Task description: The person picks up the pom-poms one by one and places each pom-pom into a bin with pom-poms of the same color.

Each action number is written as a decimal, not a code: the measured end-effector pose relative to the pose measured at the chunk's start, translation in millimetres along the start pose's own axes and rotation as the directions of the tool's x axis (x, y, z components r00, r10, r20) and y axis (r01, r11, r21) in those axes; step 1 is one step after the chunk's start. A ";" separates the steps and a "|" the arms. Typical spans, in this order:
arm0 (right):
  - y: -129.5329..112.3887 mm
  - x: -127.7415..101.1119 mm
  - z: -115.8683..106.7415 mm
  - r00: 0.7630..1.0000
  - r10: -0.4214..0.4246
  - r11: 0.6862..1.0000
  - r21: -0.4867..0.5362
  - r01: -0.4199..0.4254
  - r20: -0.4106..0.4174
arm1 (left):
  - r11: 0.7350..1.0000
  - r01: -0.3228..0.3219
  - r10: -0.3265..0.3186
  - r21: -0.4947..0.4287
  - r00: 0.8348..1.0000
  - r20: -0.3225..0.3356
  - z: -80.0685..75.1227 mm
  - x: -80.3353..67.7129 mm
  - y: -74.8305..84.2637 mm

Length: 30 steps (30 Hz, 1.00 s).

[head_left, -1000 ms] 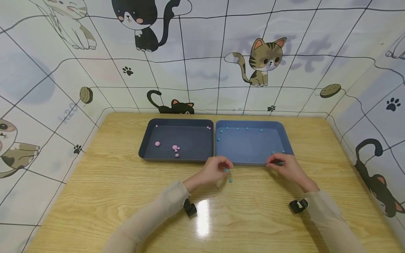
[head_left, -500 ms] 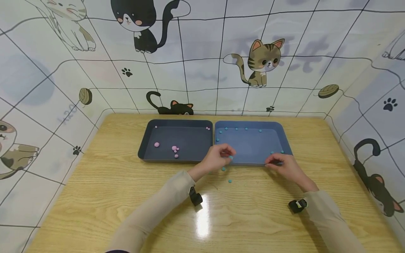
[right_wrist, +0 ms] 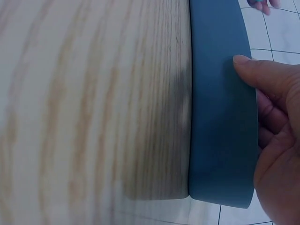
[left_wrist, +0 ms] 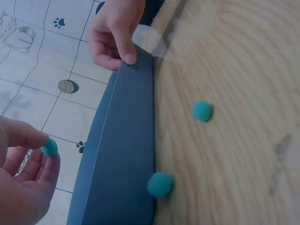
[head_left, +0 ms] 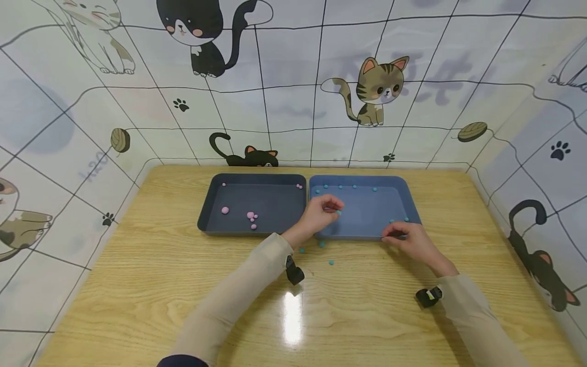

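My left hand (head_left: pixel 318 214) is over the left part of the blue tray (head_left: pixel 367 211). Between thumb and fingertips it pinches a small teal ball (left_wrist: pixel 49 147), plain in the left wrist view. My right hand (head_left: pixel 415 242) grips the tray's front rim near the right corner. In the right wrist view its thumb (right_wrist: pixel 262 75) presses the outer wall (right_wrist: pixel 220 117), with the fingers curled inside. Several teal balls lie in the blue tray, mainly along the back. On the wood before it sit a teal ball (left_wrist: pixel 160 184) close to the wall and another teal ball (left_wrist: pixel 202 111) farther out.
A dark grey tray (head_left: pixel 275 196) stands directly left of the blue one, with pink balls (head_left: pixel 250 215) of various sizes in it. A further teal ball (head_left: pixel 301 250) lies on the wooden table (head_left: pixel 367 311) below the left wrist. Cat-patterned cloth (head_left: pixel 293 102) walls the table in.
My left hand has lifted the teal ball from the table in front and carried it forward and up over the blue tray. The right hand has kept its grip on the rim.
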State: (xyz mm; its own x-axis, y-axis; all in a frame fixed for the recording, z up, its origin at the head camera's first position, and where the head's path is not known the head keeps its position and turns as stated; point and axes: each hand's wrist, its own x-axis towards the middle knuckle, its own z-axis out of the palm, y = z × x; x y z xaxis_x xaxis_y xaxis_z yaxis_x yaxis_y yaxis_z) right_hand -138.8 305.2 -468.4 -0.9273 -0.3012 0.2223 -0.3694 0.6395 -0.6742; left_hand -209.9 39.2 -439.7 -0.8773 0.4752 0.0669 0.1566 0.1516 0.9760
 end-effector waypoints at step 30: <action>0.2 1.0 0.1 1.000 -0.029 1.000 0.000 0.029 -0.009 | 0.999 0.026 -0.023 0.025 0.994 -0.110 7.7 24.0 -5.6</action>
State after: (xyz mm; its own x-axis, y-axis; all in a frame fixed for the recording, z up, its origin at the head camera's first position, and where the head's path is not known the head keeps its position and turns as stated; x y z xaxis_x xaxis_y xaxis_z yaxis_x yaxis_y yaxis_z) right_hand -139.8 305.0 -468.4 -0.9169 -0.3129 0.2478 -0.3957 0.6307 -0.6675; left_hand -228.3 56.4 -445.2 -0.9252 0.3734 0.0669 0.1452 0.1858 0.9718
